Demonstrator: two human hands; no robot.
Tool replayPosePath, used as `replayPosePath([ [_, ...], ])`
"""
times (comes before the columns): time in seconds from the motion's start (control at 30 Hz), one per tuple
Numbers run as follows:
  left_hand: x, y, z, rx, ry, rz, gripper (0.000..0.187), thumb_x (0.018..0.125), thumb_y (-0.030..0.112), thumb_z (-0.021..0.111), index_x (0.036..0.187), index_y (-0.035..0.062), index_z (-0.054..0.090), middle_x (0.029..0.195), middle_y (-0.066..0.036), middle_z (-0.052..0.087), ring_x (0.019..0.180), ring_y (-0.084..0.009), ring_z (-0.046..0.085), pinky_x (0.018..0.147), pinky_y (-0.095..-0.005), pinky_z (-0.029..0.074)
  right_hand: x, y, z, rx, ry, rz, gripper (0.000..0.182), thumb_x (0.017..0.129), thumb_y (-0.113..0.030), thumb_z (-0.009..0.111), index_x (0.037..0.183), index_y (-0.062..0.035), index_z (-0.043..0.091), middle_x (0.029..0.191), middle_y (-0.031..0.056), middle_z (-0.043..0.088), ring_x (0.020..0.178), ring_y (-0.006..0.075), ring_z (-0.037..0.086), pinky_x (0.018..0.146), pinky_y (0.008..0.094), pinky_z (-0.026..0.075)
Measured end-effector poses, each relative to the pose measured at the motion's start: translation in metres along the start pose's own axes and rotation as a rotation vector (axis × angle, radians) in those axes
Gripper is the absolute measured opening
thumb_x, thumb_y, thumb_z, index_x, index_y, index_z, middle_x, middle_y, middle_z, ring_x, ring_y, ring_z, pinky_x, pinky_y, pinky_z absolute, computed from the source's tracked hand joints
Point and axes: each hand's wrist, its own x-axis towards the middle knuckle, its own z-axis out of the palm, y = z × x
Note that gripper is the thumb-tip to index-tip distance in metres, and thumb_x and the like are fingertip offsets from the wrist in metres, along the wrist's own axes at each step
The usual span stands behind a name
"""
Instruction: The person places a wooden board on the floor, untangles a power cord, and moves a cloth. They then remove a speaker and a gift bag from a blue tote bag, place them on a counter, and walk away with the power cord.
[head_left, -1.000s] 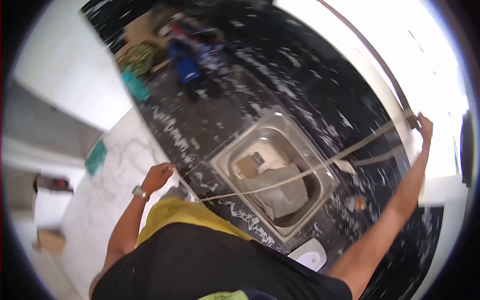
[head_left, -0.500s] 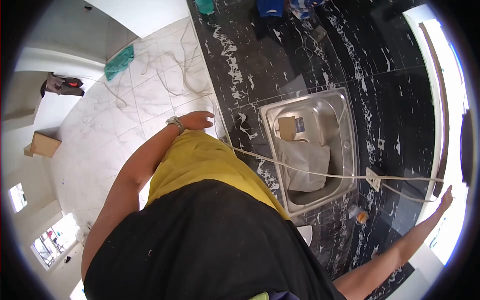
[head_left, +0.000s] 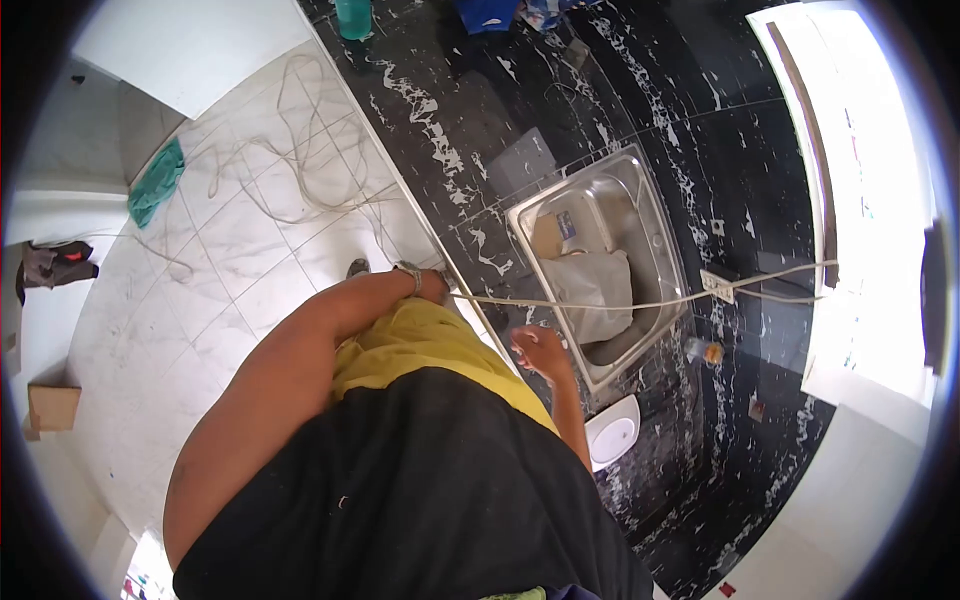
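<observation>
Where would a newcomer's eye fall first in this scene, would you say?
Probably on the pale cable stretched across the steel sink towards the glaring window at the picture's right. Next come the person's yellow garment at the centre and the green plastic on the floor, far left.

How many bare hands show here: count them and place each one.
2. The left hand is at the counter's edge, near the pale cord; the right hand is between the yellow cloth and the sink.

At the front edge of the worktop [head_left: 418, 140], the cable [head_left: 500, 299] is hidden at the left hand [head_left: 434, 287]; a blue item [head_left: 487, 14] is cropped.
</observation>
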Motion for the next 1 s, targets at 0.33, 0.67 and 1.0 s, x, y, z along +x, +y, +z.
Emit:
replayPosePath([
  [0.33, -0.155, 0.1, -0.053, -0.265, 0.413, -0.026, 0.035, 0.093, 0.037, 0.053, 0.086, 0.0055, 0.069, 0.083, -0.019, 0.066, 0.079, -0.0398, 0.064, 0.073, -0.0507, 0.05, 0.041, -0.083, 0.164, 0.375, 0.162, -0.239, 0.053, 0.098, -0.031, 0.06, 0.137, 0.003, 0.048, 0.108, 0.0118, 0.064, 0.078, 0.0163, 0.065, 0.066, 0.0292, 0.053],
  [0.67, -0.334, -0.06, 0.067, -0.168, 1.071, -0.456, 0.024, 0.08, 0.03, 0.06, 0.072, 0.0072, 0.061, 0.079, -0.014, 0.064, 0.084, -0.0364, 0.062, 0.076, -0.0497, 0.049, -0.023, -0.17, -0.028, 0.223, 0.757, -0.522, 0.04, 0.106, -0.038, 0.04, 0.108, -0.0026, 0.059, 0.07, 0.004, 0.064, 0.049, 0.0086, 0.051, 0.044, 0.0213, 0.04],
  [1.0, -0.326, -0.014, 0.009, -0.82, 1.263, -0.626, 0.052, 0.099, 0.047, 0.049, 0.077, 0.0012, 0.058, 0.058, -0.013, 0.057, 0.055, -0.0273, 0.058, 0.057, -0.0408, 0.046, -0.006, -0.151, -0.074, -0.556, 1.063, -0.696, 0.03, 0.099, -0.028, 0.051, 0.094, -0.0051, 0.07, 0.074, 0.0095, 0.066, 0.054, 0.0166, 0.054, 0.053, 0.0337, 0.044],
])
